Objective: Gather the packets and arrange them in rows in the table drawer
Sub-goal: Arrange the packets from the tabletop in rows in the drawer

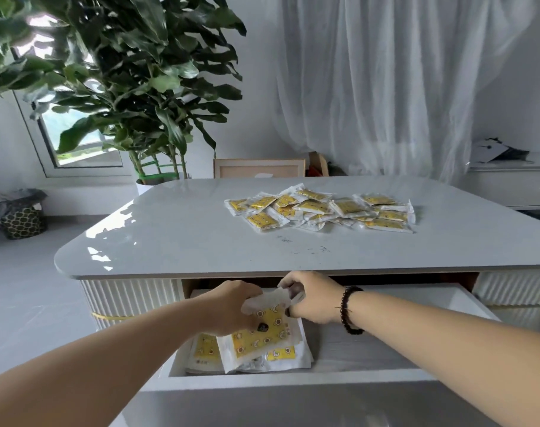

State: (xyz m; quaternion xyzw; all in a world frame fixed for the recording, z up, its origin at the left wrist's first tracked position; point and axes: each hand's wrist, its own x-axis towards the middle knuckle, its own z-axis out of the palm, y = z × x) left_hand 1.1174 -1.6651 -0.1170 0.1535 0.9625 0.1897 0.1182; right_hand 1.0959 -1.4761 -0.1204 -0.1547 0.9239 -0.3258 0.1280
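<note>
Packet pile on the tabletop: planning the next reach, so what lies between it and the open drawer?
Head view: only bare tabletop between the pile and the drawer, with faint dark specks.

A tall leafy plant (133, 78) in a white pot stands in the far left corner, beside a window (77, 143) letting in daylight. Sheer white curtains (386, 87) hang across the back wall, with a white sideboard (515, 186) at right. A patterned basket (23, 221) sits on the pale grey floor (22, 297).
</note>
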